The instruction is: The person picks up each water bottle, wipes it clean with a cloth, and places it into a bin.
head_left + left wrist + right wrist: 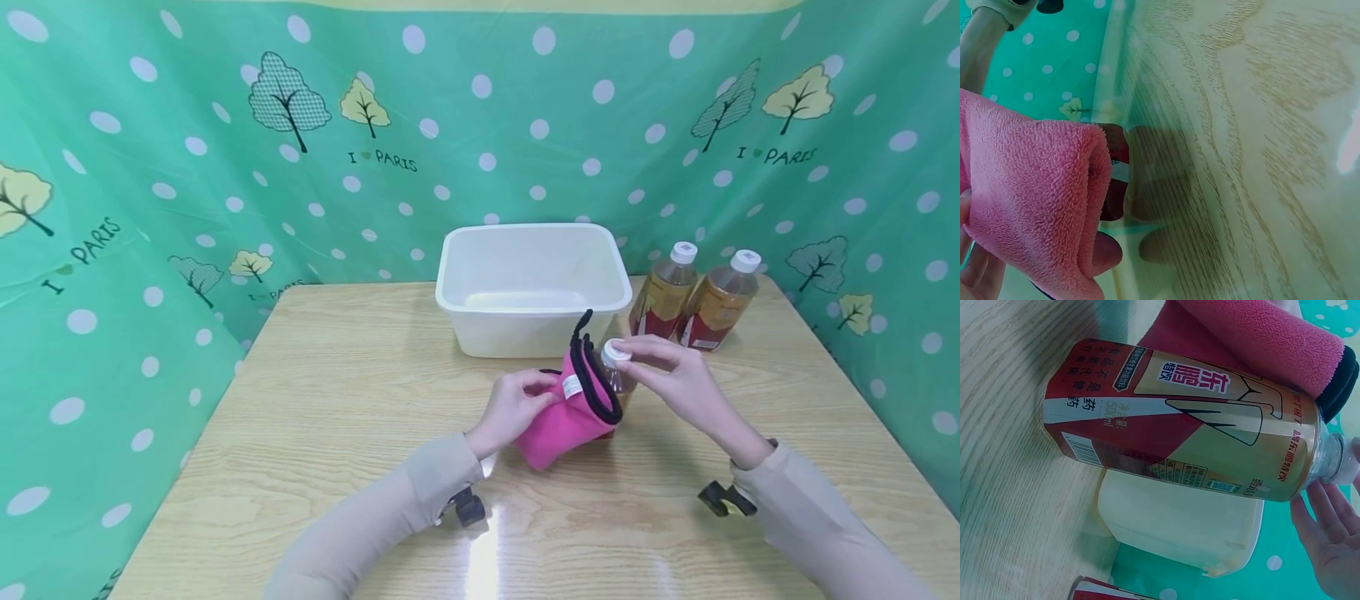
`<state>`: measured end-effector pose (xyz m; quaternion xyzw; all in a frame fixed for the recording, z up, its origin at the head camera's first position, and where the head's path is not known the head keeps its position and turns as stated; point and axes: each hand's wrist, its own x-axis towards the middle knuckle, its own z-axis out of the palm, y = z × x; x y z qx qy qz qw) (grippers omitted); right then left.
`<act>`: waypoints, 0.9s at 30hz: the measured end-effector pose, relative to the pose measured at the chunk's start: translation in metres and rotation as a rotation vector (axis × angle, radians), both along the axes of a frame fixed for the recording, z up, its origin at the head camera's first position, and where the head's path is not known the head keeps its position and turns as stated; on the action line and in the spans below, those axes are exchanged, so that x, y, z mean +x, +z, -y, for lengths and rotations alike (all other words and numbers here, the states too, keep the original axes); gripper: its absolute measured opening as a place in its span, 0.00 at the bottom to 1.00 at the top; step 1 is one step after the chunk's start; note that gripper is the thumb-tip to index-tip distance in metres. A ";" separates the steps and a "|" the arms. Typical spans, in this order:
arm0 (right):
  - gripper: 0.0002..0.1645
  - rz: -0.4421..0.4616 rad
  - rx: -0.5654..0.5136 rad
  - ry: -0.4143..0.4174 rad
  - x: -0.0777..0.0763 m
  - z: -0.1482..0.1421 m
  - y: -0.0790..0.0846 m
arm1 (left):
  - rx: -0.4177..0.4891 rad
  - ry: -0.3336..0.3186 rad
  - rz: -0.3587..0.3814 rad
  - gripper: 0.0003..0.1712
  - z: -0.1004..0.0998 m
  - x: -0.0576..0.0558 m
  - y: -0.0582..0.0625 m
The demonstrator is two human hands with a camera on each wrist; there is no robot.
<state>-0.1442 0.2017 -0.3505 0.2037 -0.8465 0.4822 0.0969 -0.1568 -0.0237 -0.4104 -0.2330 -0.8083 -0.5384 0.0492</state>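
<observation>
Pinches a pink fleece pouch (566, 423) with the left hand (516, 408), below centre of the head frame; with the right hand (678, 379), grips a Dongpeng drink bottle (1179, 419) by its white cap (612, 355), right of centre, beside the pouch.

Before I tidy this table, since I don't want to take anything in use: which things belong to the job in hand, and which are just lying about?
In use:
- pink cloth, held by the left hand
- nearest bottle, its cap gripped by the right hand

Untouched, seemingly just standing by:
- white tub
- two other bottles
</observation>
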 end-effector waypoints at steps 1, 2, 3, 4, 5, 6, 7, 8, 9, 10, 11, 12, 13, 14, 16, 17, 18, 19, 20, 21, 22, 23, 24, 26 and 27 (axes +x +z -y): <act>0.16 0.001 0.001 0.000 0.000 0.000 0.000 | -0.005 0.001 0.001 0.11 -0.001 0.000 0.000; 0.16 0.002 0.002 -0.001 0.000 0.000 0.000 | -0.011 0.002 0.000 0.10 -0.001 0.000 0.000; 0.16 0.003 0.003 0.000 0.000 0.000 0.000 | -0.016 0.002 0.006 0.10 -0.002 0.000 0.000; 0.16 0.004 0.003 0.000 0.000 0.000 0.000 | -0.024 0.002 0.006 0.10 -0.002 0.000 0.000; 0.16 0.005 0.003 0.000 0.000 0.000 0.000 | -0.028 0.001 0.003 0.09 -0.003 0.000 0.000; 0.16 0.004 0.002 -0.001 0.001 0.000 0.000 | -0.031 0.001 0.000 0.09 -0.004 -0.001 0.000; 0.16 0.002 0.001 -0.001 0.001 0.000 0.000 | -0.034 -0.002 0.000 0.09 -0.004 -0.001 0.000; 0.16 0.000 0.001 -0.002 0.001 0.000 0.000 | -0.039 -0.002 -0.001 0.08 -0.004 -0.001 0.000; 0.16 -0.001 0.000 -0.002 0.001 0.001 0.000 | -0.041 -0.004 0.002 0.08 -0.005 -0.001 0.000; 0.16 -0.003 0.003 -0.005 0.001 0.001 0.000 | -0.045 -0.006 0.002 0.08 -0.005 -0.002 -0.001; 0.16 -0.004 0.003 -0.006 0.001 0.001 0.001 | -0.046 -0.009 0.007 0.08 -0.006 -0.002 -0.002; 0.16 -0.006 0.007 -0.008 0.001 0.001 0.001 | -0.048 -0.011 0.014 0.07 -0.006 -0.003 -0.002; 0.16 -0.005 0.009 -0.010 0.001 0.001 0.001 | -0.049 -0.012 0.021 0.07 -0.006 -0.003 -0.002; 0.16 -0.005 0.011 -0.011 0.001 0.001 0.001 | -0.047 -0.014 0.028 0.07 -0.006 -0.004 -0.003; 0.16 0.001 0.018 -0.016 0.001 0.000 0.001 | -0.040 -0.015 0.041 0.07 -0.007 -0.004 -0.003; 0.16 0.004 0.020 -0.017 0.001 0.000 0.001 | -0.038 -0.015 0.045 0.07 -0.007 -0.004 -0.003; 0.17 0.007 0.025 -0.020 0.001 0.000 0.001 | -0.041 -0.013 0.042 0.07 -0.007 -0.004 -0.003; 0.17 0.012 0.023 -0.020 0.001 0.000 0.001 | -0.041 -0.015 0.047 0.06 -0.007 -0.004 -0.003; 0.17 0.014 0.025 -0.020 0.001 0.000 0.001 | -0.046 -0.016 0.050 0.06 -0.008 -0.004 -0.004; 0.17 0.015 0.025 -0.019 0.001 0.000 0.000 | -0.056 -0.017 0.052 0.06 -0.008 -0.004 -0.006; 0.17 0.015 0.026 -0.019 0.001 0.000 0.000 | -0.072 -0.018 0.051 0.06 -0.008 -0.004 -0.009; 0.17 0.017 0.026 -0.019 0.001 0.000 0.000 | -0.086 -0.018 0.056 0.06 -0.008 -0.004 -0.012; 0.17 0.019 0.023 -0.019 0.001 0.000 -0.001 | -0.100 -0.018 0.060 0.05 -0.008 -0.004 -0.015; 0.16 0.020 0.017 -0.017 0.000 0.000 -0.001 | -0.128 -0.019 0.071 0.05 -0.008 -0.004 -0.023; 0.16 0.019 0.013 -0.016 0.000 0.000 -0.001 | -0.142 -0.021 0.075 0.04 -0.007 -0.004 -0.028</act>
